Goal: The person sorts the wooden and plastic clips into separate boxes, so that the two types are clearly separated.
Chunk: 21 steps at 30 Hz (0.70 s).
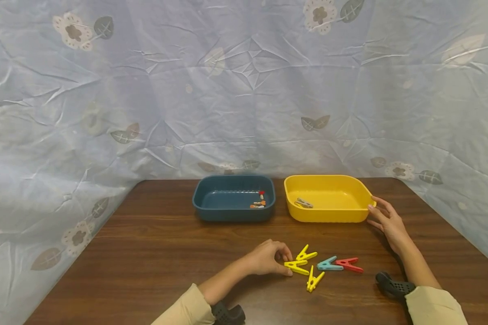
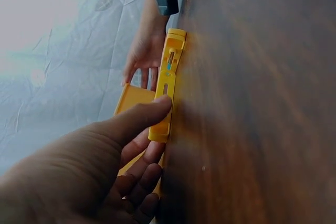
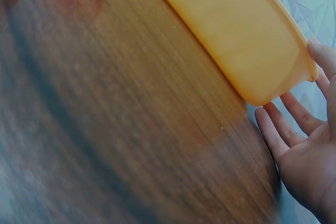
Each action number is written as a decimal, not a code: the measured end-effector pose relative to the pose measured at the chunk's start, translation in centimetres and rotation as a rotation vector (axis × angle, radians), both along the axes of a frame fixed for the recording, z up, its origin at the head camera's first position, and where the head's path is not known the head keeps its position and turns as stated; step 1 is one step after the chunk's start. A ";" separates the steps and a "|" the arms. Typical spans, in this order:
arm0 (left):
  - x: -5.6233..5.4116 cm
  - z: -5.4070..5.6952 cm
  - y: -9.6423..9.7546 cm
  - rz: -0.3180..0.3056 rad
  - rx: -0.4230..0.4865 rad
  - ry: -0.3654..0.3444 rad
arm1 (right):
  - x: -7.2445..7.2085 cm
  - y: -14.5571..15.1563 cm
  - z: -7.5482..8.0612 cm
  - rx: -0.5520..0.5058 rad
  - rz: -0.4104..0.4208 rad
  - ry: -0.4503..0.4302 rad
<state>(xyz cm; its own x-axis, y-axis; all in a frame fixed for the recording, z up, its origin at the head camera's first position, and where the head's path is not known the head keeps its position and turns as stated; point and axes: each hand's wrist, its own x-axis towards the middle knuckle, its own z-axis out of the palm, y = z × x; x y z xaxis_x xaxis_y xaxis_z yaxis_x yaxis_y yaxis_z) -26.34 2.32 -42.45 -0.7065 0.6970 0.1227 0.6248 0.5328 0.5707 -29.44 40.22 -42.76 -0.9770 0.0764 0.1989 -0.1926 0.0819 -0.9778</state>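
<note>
My left hand (image 1: 268, 258) pinches a yellow clothespin (image 2: 167, 85) on the brown table, the thumb on its near side and fingertips behind. In the head view, two more yellow clothespins (image 1: 315, 279) lie around it. A teal clothespin (image 1: 329, 263) and a red clothespin (image 1: 350, 264) lie side by side to their right. My right hand (image 1: 391, 223) touches the right end of a yellow bin (image 1: 329, 215). In the right wrist view its thumb rests at the rim and its fingers extend, spread, beside the outer wall.
A dark blue bin (image 1: 233, 215) stands left of the yellow bin at the table's far edge. Several small orange, white and red pieces (image 1: 258, 204) lie in it. Greyish clothespins (image 1: 303, 203) lie in the yellow bin. A flowered cloth (image 1: 244, 90) hangs behind the table.
</note>
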 end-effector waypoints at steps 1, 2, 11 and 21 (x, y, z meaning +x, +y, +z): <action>0.0 0.0 0.0 0.003 0.003 -0.001 | 0.0 0.0 0.0 0.002 -0.001 0.001; 0.0 0.0 0.0 0.001 0.006 0.002 | 0.0 0.0 0.0 0.004 -0.002 0.002; -0.1 -0.1 0.1 -0.038 0.060 0.000 | -0.1 0.1 -0.1 0.004 -0.001 0.003; 0.0 0.1 0.1 -0.021 0.151 -0.077 | 0.0 0.0 -0.1 0.013 -0.005 0.002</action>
<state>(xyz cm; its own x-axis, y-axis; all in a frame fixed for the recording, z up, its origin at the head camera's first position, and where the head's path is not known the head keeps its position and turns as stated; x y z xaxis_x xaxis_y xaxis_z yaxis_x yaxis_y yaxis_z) -26.39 2.38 -42.39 -0.7035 0.6892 0.1737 0.5863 0.4246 0.6899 -29.48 40.18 -42.83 -0.9763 0.0784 0.2018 -0.1941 0.0956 -0.9763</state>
